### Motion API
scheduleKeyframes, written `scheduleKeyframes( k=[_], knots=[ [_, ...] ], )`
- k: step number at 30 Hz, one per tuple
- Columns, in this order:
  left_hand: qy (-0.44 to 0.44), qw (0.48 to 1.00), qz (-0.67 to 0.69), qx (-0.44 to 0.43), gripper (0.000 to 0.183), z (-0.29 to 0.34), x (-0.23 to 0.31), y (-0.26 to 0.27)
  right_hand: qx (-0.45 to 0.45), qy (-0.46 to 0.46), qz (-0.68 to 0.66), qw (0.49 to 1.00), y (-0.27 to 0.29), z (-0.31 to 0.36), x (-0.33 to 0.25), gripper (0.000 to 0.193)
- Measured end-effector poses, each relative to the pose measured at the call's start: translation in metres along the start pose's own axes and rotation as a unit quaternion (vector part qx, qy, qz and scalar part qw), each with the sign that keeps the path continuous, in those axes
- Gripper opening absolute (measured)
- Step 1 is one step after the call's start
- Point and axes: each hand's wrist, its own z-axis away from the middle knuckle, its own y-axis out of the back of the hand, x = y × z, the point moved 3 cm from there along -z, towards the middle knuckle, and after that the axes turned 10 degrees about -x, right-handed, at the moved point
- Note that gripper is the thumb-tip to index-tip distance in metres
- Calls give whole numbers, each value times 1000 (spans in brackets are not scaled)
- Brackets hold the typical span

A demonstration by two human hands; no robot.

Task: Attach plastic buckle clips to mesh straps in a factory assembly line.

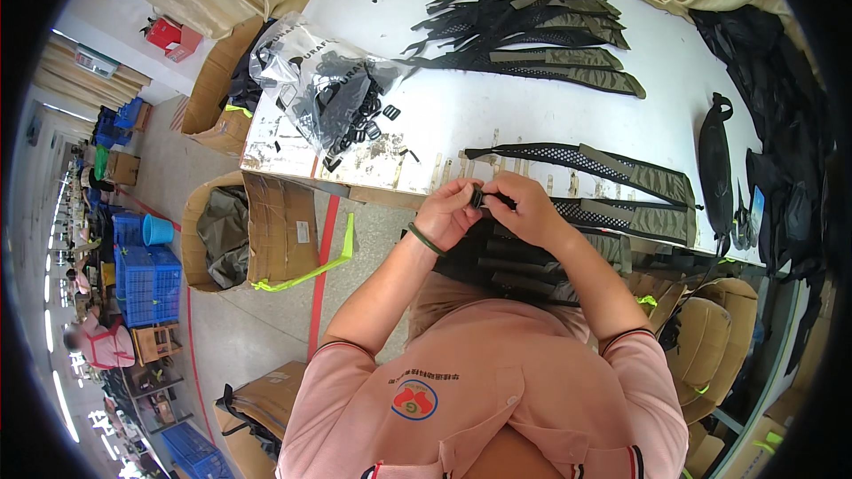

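Note:
Near the table's front edge my two hands meet. My left hand (450, 210) is closed on a small black plastic buckle (477, 199). My right hand (522, 208) pinches the narrow black end of a mesh-and-olive strap (621, 215), right against the buckle. How far the end passes through the buckle is hidden by my fingers. Just beyond lies another mesh-and-olive strap (612, 166), flat on the table. More dark strap pieces (524, 266) rest across my lap. Left of my hands, loose black buckles (366, 124) spill from a clear plastic bag (311, 80).
A fanned pile of straps (550, 27) lies at the far side of the white table (532, 115). Right are a black pouch (714, 160) and dark hanging fabric (785, 124). Cardboard boxes (282, 231) stand left on the floor; another box (714, 346) is at right.

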Motion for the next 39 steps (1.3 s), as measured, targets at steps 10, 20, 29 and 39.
scheduleKeyframes(
  k=[10,20,29,39],
  knots=[
    [-31,998,35,-30,20,-1,-4,-7,18,-10,4,1000,-2,2,-5,11],
    [-29,995,-91,16,17,-2,7,-9,35,-104,-224,968,2,6,1,10],
    [-55,998,-13,27,9,3,0,-41,98,96,156,978,15,6,-8,16],
    [-132,966,-217,54,8,1,1,-41,52,-139,-210,966,9,18,-5,17]
  ],
)
